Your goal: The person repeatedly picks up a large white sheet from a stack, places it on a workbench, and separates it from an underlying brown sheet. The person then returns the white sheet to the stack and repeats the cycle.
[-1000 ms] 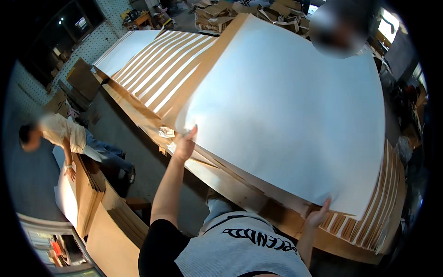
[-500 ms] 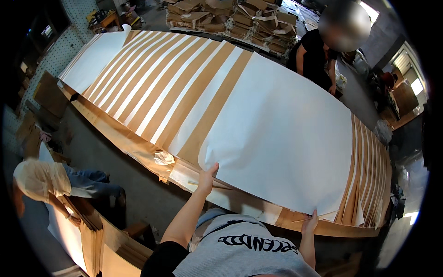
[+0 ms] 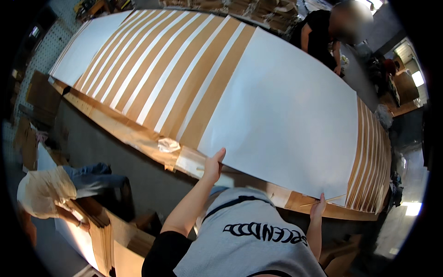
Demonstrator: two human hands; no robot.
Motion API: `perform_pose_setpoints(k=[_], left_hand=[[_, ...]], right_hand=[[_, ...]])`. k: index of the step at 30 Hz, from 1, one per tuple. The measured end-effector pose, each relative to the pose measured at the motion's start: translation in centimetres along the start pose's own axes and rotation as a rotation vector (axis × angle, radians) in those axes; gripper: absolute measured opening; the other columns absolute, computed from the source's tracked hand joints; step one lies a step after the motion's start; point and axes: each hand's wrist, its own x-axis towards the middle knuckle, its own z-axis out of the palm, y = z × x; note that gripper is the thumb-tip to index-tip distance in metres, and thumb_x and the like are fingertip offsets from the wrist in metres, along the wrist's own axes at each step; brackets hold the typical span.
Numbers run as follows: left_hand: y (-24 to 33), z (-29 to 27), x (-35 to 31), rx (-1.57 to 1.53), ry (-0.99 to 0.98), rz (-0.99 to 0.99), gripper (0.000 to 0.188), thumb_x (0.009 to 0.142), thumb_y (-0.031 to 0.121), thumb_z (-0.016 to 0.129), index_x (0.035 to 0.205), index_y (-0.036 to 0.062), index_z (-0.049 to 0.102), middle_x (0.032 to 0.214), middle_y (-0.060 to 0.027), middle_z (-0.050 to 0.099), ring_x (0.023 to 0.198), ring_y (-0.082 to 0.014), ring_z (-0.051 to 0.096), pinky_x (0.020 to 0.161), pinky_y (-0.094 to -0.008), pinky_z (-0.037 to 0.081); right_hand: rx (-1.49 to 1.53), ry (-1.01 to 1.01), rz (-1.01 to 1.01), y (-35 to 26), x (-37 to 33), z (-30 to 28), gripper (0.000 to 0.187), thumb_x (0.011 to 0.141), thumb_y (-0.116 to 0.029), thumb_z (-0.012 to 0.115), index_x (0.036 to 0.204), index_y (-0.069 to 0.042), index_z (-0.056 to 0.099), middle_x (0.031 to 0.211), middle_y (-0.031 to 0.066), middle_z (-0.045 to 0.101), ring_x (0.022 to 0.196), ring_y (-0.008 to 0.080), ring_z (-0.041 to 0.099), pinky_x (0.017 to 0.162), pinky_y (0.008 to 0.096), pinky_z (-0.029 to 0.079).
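White sheet point(image 3: 286, 115) laid flat on surface point(image 3: 138, 134), over brown/white strips point(image 3: 175, 69). Near edge gripped at both corners: left hand point(image 3: 213, 165) pinched on left corner, right hand point(image 3: 317, 208) closed on right corner, hands wide apart, prob. to keep sheet taut and square. Long axis runs away from the wearer toward a person point(image 3: 323, 32) at far edge; short edge nearest.

We saw the big white sheet point(image 3: 281, 115) lying flat on overlapping brown-and-white sheets point(image 3: 175, 69), its near edge gripped at both lower corners.
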Motion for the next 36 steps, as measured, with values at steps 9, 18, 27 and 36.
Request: perform_pose_setpoints(k=[9, 18, 27, 36], left_hand=[[5.9, -4.5, -0.2, 0.527, 0.211, 0.423, 0.017, 0.090, 0.018, 0.048, 0.084, 0.0027, 0.042, 0.062, -0.0060, 0.049, 0.044, -0.0106, 0.049, 0.037, -0.0214, 0.037], [5.5, -6.2, 1.1, 0.340, 0.231, 0.378, 0.018, 0.090, 0.019, 0.048, 0.083, 0.0027, 0.044, 0.065, -0.0074, 0.054, 0.045, -0.0120, 0.052, 0.037, -0.0226, 0.040], [5.4, -6.4, 1.4, 0.423, 0.311, 0.386, 0.017, 0.088, 0.016, 0.052, 0.088, 0.0020, 0.042, 0.070, -0.0055, 0.050, 0.053, -0.0103, 0.048, 0.046, -0.0214, 0.039], [6.2, -0.8, -2.4, 1.421, -0.228, 1.324, 0.023, 0.067, 0.009, 0.070, 0.087, 0.0101, 0.059, 0.103, -0.0056, 0.053, 0.097, -0.0257, 0.047, 0.080, -0.0387, 0.038]], right_hand=[[-0.082, 0.009, 0.074, -0.6, 0.5, -0.2, 0.038, 0.091, -0.025, 0.046, 0.116, 0.004, 0.045, 0.118, 0.0091, 0.048, 0.111, 0.0178, 0.044, 0.097, 0.0301, 0.033], [-0.055, 0.036, 0.124, -0.6, 0.7, -0.5, 0.036, 0.091, -0.025, 0.046, 0.113, 0.003, 0.047, 0.115, 0.0094, 0.052, 0.107, 0.0178, 0.047, 0.095, 0.0297, 0.035], [-0.114, 0.020, 0.100, -0.8, 0.6, 0.1, 0.038, 0.091, -0.024, 0.046, 0.116, 0.005, 0.045, 0.118, 0.0089, 0.050, 0.110, 0.0177, 0.045, 0.098, 0.0303, 0.033], [-0.223, 0.118, 0.112, -0.2, 1.0, -1.9, 0.036, 0.092, -0.024, 0.046, 0.114, 0.005, 0.048, 0.110, 0.0067, 0.052, 0.100, 0.0154, 0.049, 0.087, 0.0285, 0.038]])
